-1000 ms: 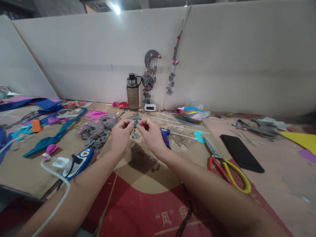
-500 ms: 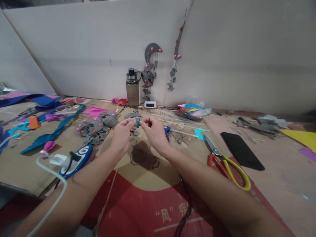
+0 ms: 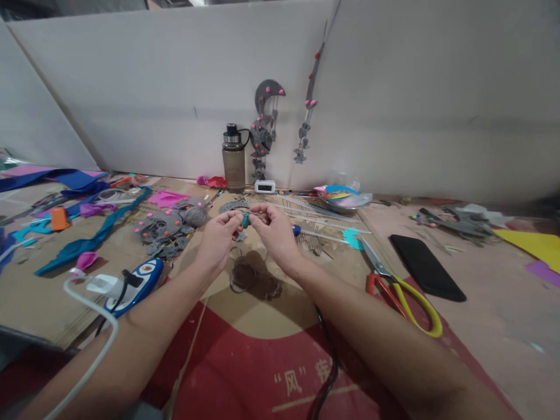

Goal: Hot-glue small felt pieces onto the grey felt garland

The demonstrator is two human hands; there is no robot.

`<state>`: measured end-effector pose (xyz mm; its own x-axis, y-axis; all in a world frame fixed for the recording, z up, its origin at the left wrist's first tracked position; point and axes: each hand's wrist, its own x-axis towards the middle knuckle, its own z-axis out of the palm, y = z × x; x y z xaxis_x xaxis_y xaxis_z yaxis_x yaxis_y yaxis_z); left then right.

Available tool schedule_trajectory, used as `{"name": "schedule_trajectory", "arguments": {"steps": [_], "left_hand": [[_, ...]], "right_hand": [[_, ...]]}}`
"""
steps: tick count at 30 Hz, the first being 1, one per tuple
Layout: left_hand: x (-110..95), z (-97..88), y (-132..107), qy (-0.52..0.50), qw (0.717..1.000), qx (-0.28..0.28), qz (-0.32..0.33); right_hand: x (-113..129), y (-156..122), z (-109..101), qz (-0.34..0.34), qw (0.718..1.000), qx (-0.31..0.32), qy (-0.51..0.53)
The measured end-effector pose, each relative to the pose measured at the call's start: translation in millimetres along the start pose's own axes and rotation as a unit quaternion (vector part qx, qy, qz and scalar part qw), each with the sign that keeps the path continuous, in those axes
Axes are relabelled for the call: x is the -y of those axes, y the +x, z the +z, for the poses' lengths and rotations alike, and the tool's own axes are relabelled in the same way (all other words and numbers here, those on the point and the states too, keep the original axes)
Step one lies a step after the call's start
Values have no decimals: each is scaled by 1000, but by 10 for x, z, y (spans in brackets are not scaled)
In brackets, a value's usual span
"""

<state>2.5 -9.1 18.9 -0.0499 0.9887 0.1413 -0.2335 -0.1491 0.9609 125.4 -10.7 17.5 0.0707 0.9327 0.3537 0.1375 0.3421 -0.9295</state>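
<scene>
My left hand (image 3: 221,234) pinches a small teal piece (image 3: 245,220) between thumb and fingertips; its exact kind is too small to make out. Close against it on the other side, my right hand (image 3: 275,232) has its fingers closed on what looks like thin grey cord (image 3: 257,213). Below both hands, loops of grey cord (image 3: 240,286) lie on the cardboard, partly in shadow. A flat grey felt piece (image 3: 233,205) sits just behind the left fingers. The blue glue gun (image 3: 296,230) is mostly hidden by my right hand.
Scissors (image 3: 385,271) and a black phone (image 3: 426,266) lie at right. To the left are grey felt pieces with coloured pompoms (image 3: 161,226) and a blue-white power strip (image 3: 140,283). A bottle (image 3: 234,160) and small clock (image 3: 265,186) stand behind, near hanging felt ornaments (image 3: 262,137).
The right fingers have shifted and curled slightly, and thin strands now show by them. The teal piece has turned a little between the hands. The view has moved slightly.
</scene>
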Motion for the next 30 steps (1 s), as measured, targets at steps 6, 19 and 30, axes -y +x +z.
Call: {"name": "schedule_trajectory", "arguments": {"steps": [6,19,30], "left_hand": [[34,-6,12,-31,999,3,-36],[54,-25,36,-84,988,41,-127],[-11,-16,-18,-13,996,70,-51]], "right_hand": [[-5,11,10,77,994,18,80],[-160,57,-14,136,976,28,167],[-140,20,-10,114,983,40,140]]}}
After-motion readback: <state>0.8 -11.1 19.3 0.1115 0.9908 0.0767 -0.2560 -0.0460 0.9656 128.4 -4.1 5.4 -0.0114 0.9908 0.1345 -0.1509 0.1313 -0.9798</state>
